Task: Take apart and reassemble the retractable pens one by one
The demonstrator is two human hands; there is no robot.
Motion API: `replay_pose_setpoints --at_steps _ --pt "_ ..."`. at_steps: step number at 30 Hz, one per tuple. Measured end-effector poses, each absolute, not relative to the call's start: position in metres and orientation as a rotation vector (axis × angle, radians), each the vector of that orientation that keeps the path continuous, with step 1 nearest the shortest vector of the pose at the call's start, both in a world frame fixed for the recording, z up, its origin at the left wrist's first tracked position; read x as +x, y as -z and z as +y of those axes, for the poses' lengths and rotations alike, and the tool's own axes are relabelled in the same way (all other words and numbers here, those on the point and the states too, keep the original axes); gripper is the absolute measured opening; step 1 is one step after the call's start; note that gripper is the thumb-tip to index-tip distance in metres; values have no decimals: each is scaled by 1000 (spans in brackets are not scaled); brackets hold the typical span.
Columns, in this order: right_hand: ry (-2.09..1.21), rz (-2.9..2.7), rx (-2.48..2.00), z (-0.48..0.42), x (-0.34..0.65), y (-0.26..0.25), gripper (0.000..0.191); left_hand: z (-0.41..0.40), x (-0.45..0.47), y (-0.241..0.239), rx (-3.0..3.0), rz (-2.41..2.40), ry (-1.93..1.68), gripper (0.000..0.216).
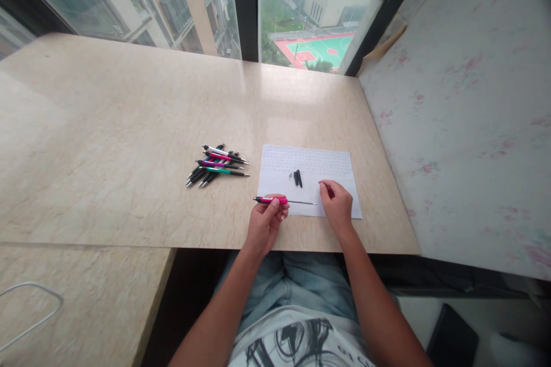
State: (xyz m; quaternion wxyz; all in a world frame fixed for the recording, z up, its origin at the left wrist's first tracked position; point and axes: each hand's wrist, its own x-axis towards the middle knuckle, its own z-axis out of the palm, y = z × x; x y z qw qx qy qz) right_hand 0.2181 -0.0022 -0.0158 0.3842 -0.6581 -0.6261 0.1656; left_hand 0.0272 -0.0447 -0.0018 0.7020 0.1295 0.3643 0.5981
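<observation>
My left hand (267, 219) is closed around a pink and black pen barrel (271, 200) near the table's front edge; a thin refill (301, 202) sticks out of it to the right. My right hand (336, 202) rests on a white sheet of paper (310, 169) with its fingers curled, just past the refill's tip. What it holds, if anything, I cannot make out. Two small black pen parts (297, 178) and a tiny piece lie on the paper ahead of my hands.
A pile of several coloured pens (218, 164) lies left of the paper on the beige marble table (107, 143). A wall runs along the right side, windows along the far edge. A lower surface with a white wire (30, 309) sits at the left.
</observation>
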Motion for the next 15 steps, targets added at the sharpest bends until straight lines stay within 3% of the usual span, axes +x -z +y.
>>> replay_pose_setpoints --at_steps 10,15 --pt "-670 -1902 -1352 -28 213 -43 16 -43 29 1 316 856 -1319 23" --pt "-660 -1986 -1308 -31 207 -47 14 -44 31 2 391 888 -1315 23"
